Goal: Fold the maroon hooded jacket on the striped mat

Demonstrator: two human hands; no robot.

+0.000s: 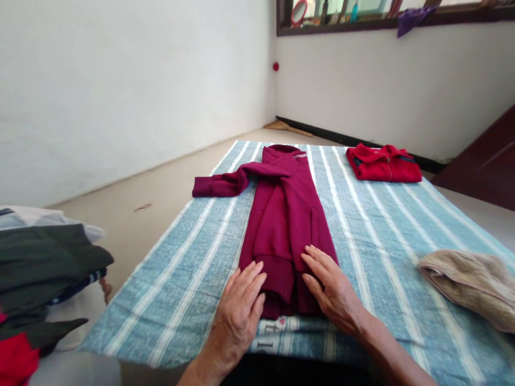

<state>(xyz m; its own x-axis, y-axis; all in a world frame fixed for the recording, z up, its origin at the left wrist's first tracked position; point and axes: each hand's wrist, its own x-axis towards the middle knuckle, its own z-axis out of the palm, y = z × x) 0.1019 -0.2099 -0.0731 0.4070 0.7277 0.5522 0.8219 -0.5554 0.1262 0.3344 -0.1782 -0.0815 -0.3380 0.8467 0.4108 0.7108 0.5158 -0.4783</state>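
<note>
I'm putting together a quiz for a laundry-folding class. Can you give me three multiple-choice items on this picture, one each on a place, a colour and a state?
1. Where does the red fleece jacket lie on the blue-and-white striped cloth?
A) At the near edge, beside the hands
B) At the far edge
C) Hanging off the left side

2. What colour is the sweatshirt under the left hand and right hand?
A) Maroon
B) Navy
C) Grey

3. How do its sleeves lie?
A) Both spread straight out
B) Both tucked out of view
C) One folded down the front, one reaching out sideways

Answers:
1. B: the jacket sits at the far edge, away from the hands.
2. A: the fabric shows deep maroon around both hands.
3. C: one sleeve runs down to a cuff by the left hand, while the other sleeve sticks out to the left.
</note>
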